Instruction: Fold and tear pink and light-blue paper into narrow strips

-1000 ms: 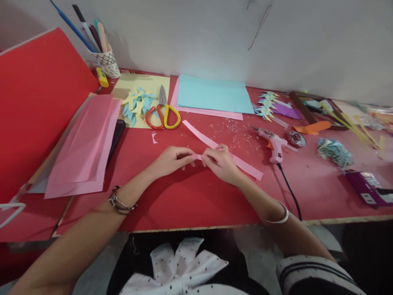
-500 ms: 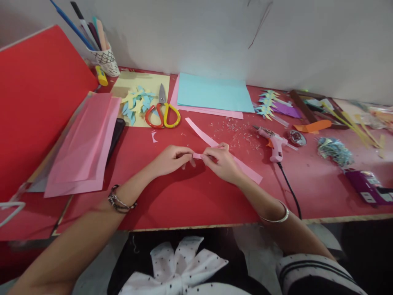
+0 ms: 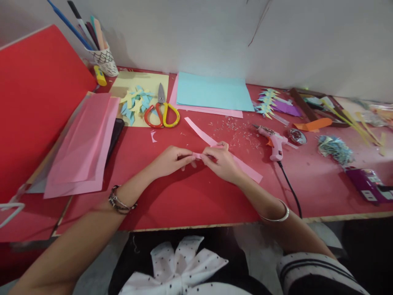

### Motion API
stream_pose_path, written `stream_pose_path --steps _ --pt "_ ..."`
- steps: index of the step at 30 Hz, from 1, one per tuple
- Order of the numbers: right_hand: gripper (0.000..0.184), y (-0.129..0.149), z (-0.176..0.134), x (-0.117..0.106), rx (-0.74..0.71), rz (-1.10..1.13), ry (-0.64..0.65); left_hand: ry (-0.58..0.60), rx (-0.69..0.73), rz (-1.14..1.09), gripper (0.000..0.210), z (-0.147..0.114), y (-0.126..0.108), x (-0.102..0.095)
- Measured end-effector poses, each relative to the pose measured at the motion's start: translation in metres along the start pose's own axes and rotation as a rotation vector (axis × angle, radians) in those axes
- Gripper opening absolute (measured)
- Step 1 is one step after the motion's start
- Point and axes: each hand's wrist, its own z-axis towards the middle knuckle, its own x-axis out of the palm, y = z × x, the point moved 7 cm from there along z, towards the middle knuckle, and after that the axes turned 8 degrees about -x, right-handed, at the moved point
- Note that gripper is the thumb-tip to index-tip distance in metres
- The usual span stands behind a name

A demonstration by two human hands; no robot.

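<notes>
Between my two hands is a small pink paper piece [image 3: 197, 155], pinched at both ends just above the red tabletop. My left hand [image 3: 173, 160] grips its left end with thumb and fingertips. On the other end, the thumb and fingers of my right hand [image 3: 221, 162] are closed; they cover part of the paper. A long pink paper strip [image 3: 199, 133] lies on the table behind and under my right hand, with its far end pointing back left. Its near end comes out to the right of that hand.
Scissors [image 3: 161, 98] and cut paper pieces [image 3: 136, 102] lie on yellow paper. Blue sheets [image 3: 213, 92] rest against the wall. A pink glue gun [image 3: 274, 141] with a cord lies right; pink sheets [image 3: 81, 143] are stacked left. A pen cup [image 3: 106, 61] stands back left.
My left thumb has shifted slightly right along the small pink paper, so less of it shows between my fingers. Otherwise both hands stay in place, and the view shifts a little.
</notes>
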Motion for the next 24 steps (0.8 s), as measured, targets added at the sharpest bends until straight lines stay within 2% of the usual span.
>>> stream_pose_path --steps 5,10,16,24 --pt "0.030 0.002 0.000 -0.001 -0.006 0.003 -0.004 -0.030 0.004 0.042 0.036 -0.001 0.000 -0.002" --pt "0.029 0.001 0.000 -0.001 0.002 0.005 0.001 -0.049 -0.022 0.023 0.032 0.000 0.004 -0.003" --pt "0.030 0.001 0.001 -0.001 0.003 -0.019 0.016 -0.159 -0.029 -0.002 0.026 0.002 0.007 -0.010" --pt "0.028 -0.004 0.000 -0.002 0.020 -0.027 -0.012 -0.226 -0.015 -0.019 0.025 -0.002 0.003 -0.016"
